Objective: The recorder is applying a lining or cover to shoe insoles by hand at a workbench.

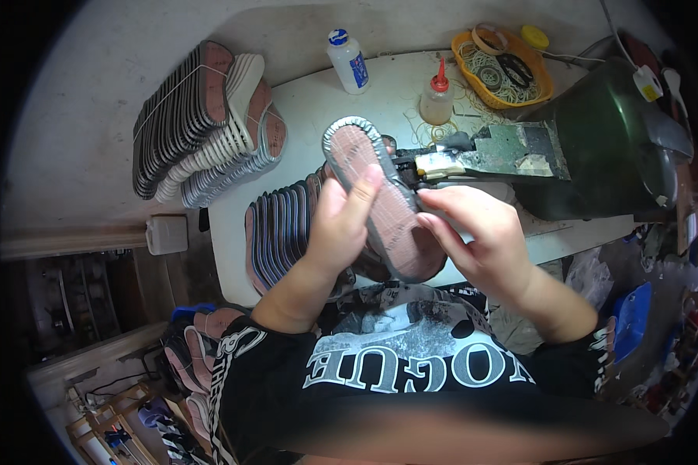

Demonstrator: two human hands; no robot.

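A shoe insole with a pink board face and a grey, puckered wrapped edge slants across the middle, its rounded far end up and to the left. My left hand grips it from the left side, thumb pressed flat on the pink face. At its right edge, my right hand pinches the rim between thumb and fingers. That rim lies against the dark metal head of a green machine; the exact contact there is hidden. Behind my left forearm stands a row of similar insoles.
Tied stacks of insoles stand at the left. At the table's back are a white bottle, a red-tipped glue bottle and an orange basket of rubber bands and tape rolls. A blue bin sits low at right.
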